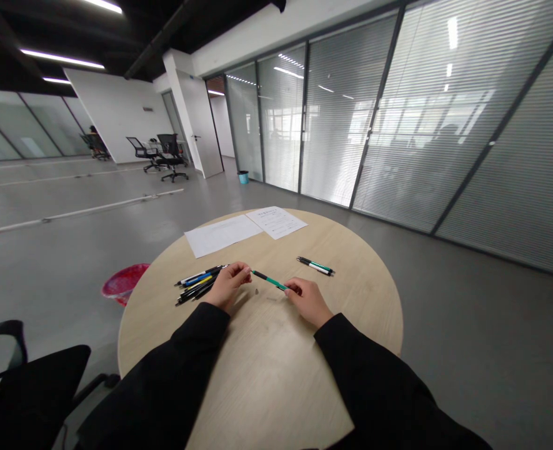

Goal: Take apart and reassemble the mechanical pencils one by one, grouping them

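A green pen with a black grip (pixel 269 279) is held slanting above the table, between my two hands. My right hand (pixel 307 300) pinches its green rear end. The closed fingertips of my left hand (pixel 232 284) are at the front end, hiding the tip. On the tabletop just below the pen lies a small dark piece (pixel 256 291), too small to name. A pile of pens (pixel 196 284) in black, blue, white and yellow lies beside and partly behind my left hand. Farther right, a few pens (pixel 316 265), green, white and black, lie side by side.
The round wooden table (pixel 351 250) carries two sheets, a blank-looking paper (pixel 224 234) and a printed one (pixel 277 222), at its far edge. A red bin (pixel 125 282) stands left of it on the floor. A black chair (pixel 27 394) is close at lower left.
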Demonstrator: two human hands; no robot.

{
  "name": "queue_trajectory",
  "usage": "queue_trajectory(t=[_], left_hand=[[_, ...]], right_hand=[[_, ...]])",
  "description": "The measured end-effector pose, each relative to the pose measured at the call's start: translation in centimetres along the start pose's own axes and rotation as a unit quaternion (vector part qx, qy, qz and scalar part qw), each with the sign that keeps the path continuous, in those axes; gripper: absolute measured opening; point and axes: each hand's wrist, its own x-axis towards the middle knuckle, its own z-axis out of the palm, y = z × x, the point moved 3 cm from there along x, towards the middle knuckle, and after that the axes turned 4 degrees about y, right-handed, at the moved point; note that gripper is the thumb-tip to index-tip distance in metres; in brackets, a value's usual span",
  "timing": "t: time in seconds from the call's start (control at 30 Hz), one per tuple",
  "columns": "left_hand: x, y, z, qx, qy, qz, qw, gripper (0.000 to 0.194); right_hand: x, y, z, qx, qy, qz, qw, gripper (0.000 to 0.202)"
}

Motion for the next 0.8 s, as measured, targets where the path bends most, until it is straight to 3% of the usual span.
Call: queue_trajectory(t=[0.57, 0.7, 0.8], left_hand=[[-0.8, 0.6, 1.0, -0.048, -0.029, -0.036, 0.998, 0.039], [-1.0, 0.9, 0.8, 0.087, -0.025, 0.048, 0.995, 0.032], [-1.7, 1.6, 1.2, 0.276, -0.036, 0.168, 0.946, 0.02]], right_hand=[[0.1, 0.7, -0.3, 0.019, -0.004, 0.016, 1.0, 0.016], [0.4, 1.4, -0.5, 0.037, 0.018, 0.031, 0.999, 0.014], [0.8, 2.3, -0.7, 0.081, 0.036, 0.048, 0.995, 0.015]])
